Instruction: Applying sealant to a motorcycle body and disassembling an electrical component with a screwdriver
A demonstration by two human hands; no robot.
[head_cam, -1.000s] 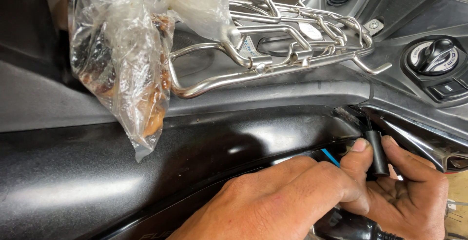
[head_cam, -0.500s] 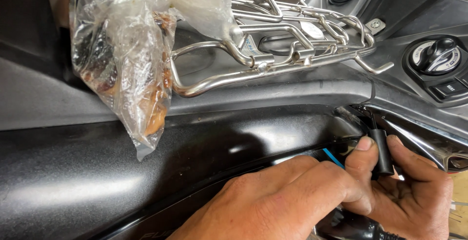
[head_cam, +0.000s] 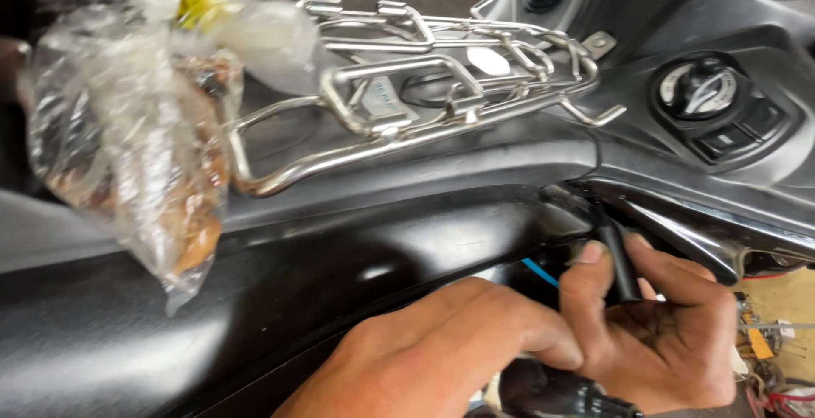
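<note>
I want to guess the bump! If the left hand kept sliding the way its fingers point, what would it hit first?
Probably the right hand, which holds a black tube; the left hand already seems to touch it, though depth is unclear.

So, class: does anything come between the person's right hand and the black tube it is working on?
Nothing visible does. The right hand already grips the black tube, thumb and fingers touching it directly.

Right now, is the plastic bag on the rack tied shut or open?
Shut, it seems: the plastic bag is gathered at a yellow tie, hanging off the metal rack.
</note>
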